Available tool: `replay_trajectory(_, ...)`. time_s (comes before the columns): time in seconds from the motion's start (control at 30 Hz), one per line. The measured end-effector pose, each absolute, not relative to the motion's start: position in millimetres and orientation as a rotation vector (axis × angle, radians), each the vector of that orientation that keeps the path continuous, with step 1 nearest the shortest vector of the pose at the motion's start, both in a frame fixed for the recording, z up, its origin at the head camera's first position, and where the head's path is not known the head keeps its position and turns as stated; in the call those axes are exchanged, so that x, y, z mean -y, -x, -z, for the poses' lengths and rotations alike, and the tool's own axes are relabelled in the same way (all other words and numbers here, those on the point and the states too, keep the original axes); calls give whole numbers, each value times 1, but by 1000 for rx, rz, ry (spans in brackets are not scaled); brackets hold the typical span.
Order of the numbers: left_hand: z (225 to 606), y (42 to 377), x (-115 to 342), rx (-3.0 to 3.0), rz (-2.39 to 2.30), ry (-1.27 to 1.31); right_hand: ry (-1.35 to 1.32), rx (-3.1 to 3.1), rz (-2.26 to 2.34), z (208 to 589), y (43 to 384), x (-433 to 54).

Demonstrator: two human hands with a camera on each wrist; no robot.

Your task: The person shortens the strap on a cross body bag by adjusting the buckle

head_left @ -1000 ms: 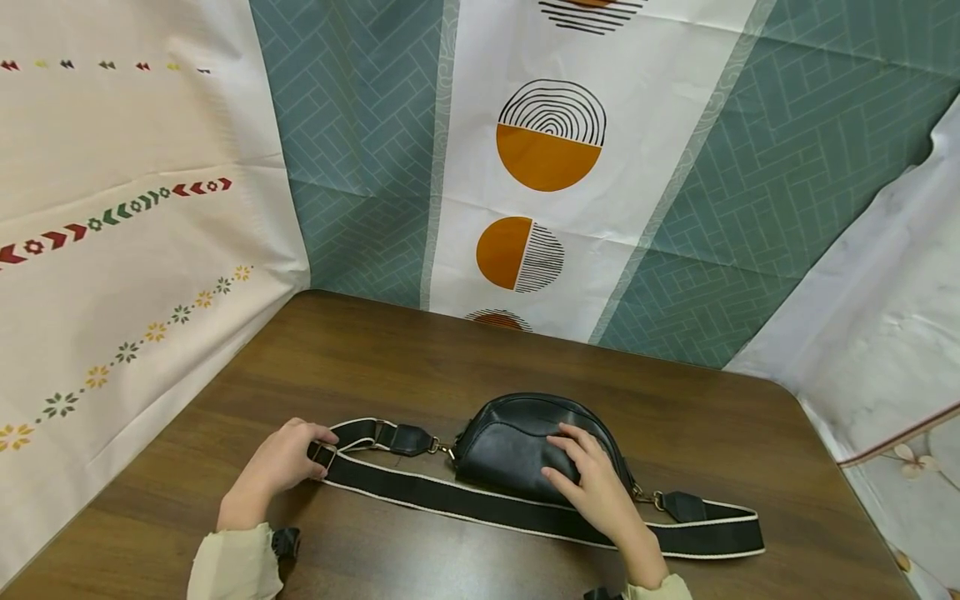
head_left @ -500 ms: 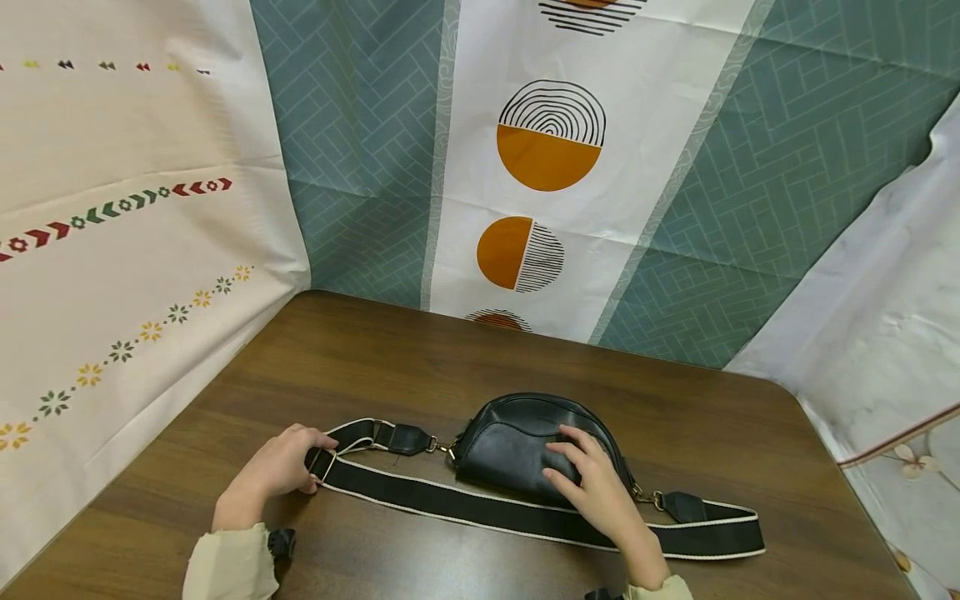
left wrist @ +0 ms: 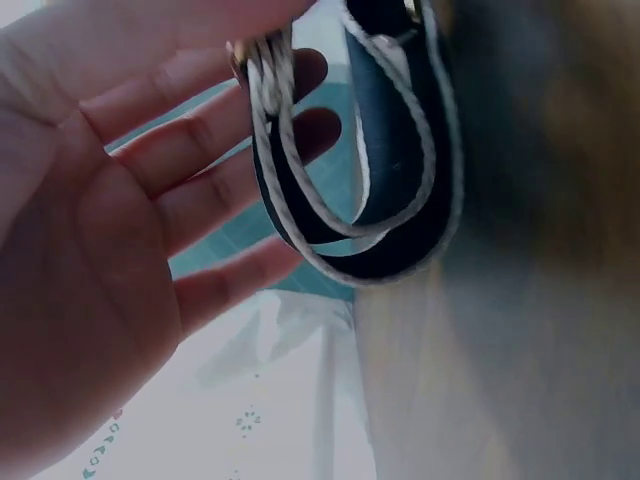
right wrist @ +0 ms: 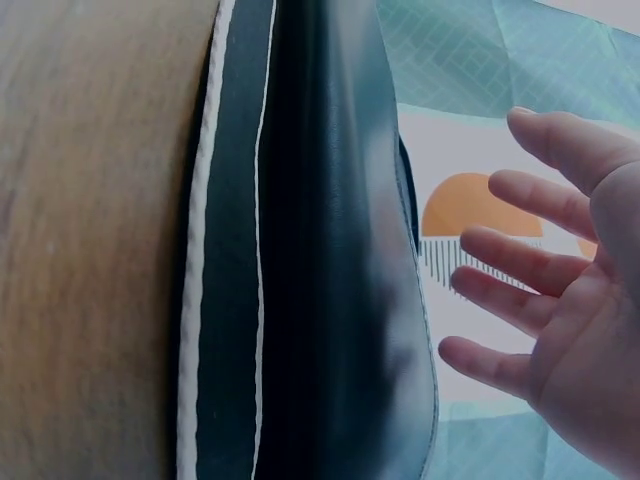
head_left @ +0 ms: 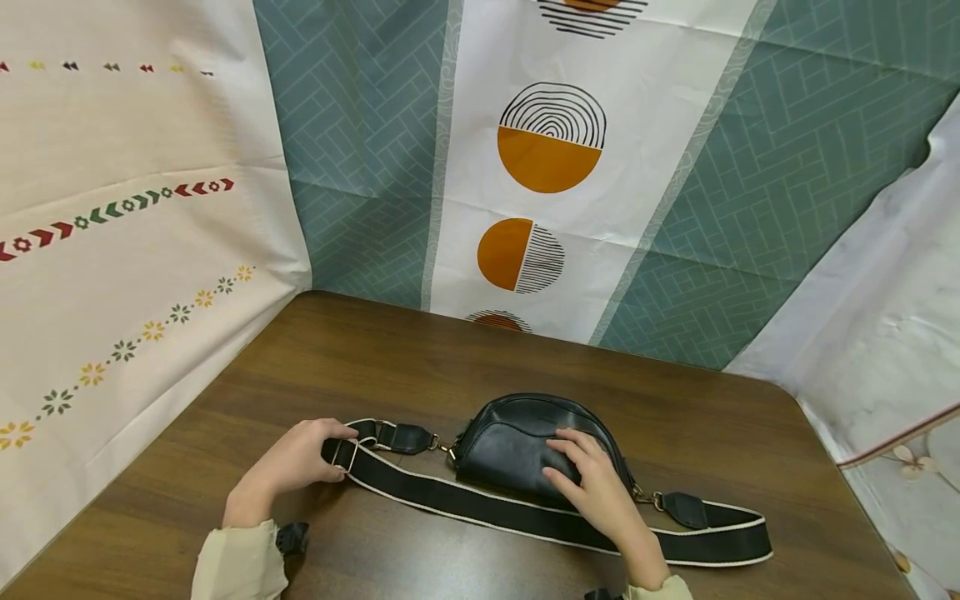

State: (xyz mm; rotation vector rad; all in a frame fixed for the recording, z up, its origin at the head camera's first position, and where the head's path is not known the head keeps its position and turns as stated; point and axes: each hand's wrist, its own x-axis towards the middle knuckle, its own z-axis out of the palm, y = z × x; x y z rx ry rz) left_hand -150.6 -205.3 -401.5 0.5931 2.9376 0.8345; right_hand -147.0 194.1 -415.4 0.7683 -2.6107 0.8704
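Note:
A black half-moon handbag (head_left: pixel 498 454) lies on the wooden table, with a wide black strap (head_left: pixel 465 498) edged in white running along its near side. At the strap's left end, my left hand (head_left: pixel 296 460) pinches the folded webbing by the metal slider buckle (head_left: pixel 352 457). The left wrist view shows the looped strap (left wrist: pixel 400 250) hanging from thumb and fingers, the other fingers spread behind it. My right hand (head_left: pixel 600 492) is over the bag's right half, fingers apart and relaxed. In the right wrist view, a gap separates those fingers (right wrist: pixel 500 290) from the bag (right wrist: pixel 350 250).
Gold clasps join the strap to both bag ends; the right clasp (head_left: pixel 651 498) has a black leather tab beside it. Patterned cloths hang around the table (head_left: pixel 390 350): a teal and white curtain (head_left: pixel 360 167) behind, a cream cloth (head_left: pixel 135 275) left, a pale cloth (head_left: pixel 885 317) right.
My left hand first shifted slightly left, then moved right with the buckle end of the strap. The strap's right loop slid a little to the right. Bag and right hand stayed nearly still.

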Motion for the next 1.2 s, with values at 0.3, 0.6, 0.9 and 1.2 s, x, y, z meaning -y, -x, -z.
replay_trajectory(0.3,401,154,197,-2884,-1050,-765,-723,2606,-916,414,143,-189)
replay_trajectory(0.6,401,155,182,-2814,-1217,-942,-704,2629,-970,414,143,-182)
replay_trajectory(0.9,397,159,159,-2727,-1275,-997,-735,2640,-1020,412,142,-173)
replay_trajectory(1.2,391,161,143,-2681,-1307,-1056,-807,2629,-1045,412,142,-166)
